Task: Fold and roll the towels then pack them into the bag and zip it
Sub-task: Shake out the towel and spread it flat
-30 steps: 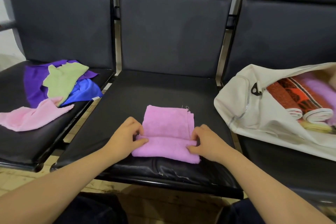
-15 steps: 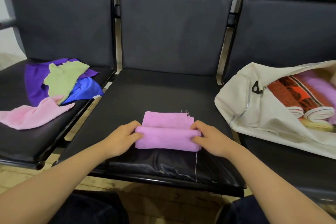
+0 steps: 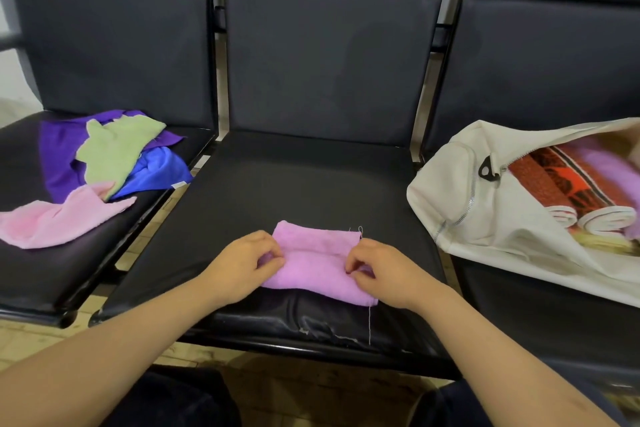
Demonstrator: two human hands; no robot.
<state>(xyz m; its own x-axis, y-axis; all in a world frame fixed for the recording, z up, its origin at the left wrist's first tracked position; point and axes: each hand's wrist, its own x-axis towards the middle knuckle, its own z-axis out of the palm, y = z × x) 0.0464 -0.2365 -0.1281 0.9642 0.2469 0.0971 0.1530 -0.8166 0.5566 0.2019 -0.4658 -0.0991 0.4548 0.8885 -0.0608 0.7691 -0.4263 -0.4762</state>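
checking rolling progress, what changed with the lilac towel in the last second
The left hand and right hand rolled the lilac towel from its near edge away from the person: the roll grew thicker and the flat part shorter. They grip its ends throughout. The loose towels and the open bag stayed put.

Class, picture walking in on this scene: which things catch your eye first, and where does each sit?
First, the lilac towel on the front of the middle seat, partly rolled, with the left hand and right hand pinching its ends. Next, the open white bag on the right seat, rolled towels showing inside. Last, the bright heap of loose cloths on the left seat.
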